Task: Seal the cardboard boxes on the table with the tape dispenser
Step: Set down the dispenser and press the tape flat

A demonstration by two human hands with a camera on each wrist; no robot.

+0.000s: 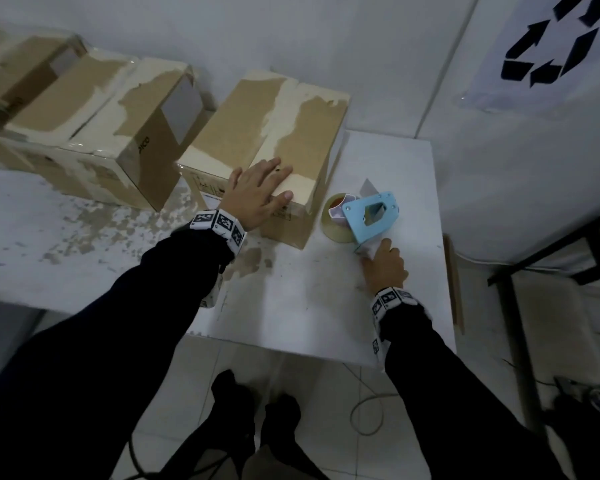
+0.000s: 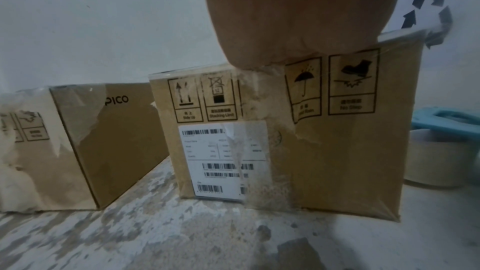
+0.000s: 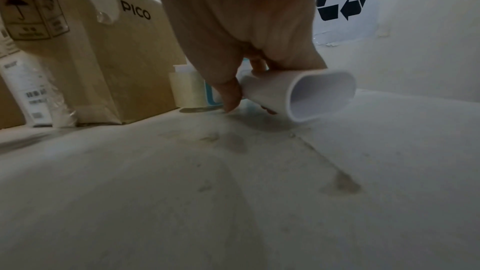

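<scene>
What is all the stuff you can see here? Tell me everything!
cardboard boxes: at least three, brown with torn pale patches, in a row on the table along the wall.
tape dispenser: one, light blue with white handle, on the table right of the nearest box.
table: one, white, worn.
recycling sign: one, black on white, on the wall.
left hand: flat on the nearest box.
right hand: grips the dispenser's handle.

The cardboard box [image 2: 337,141] reads "Side Up", "Stacking Limit", "No Step"; its neighbouring box [image 2: 109,141] reads "PICO".
</scene>
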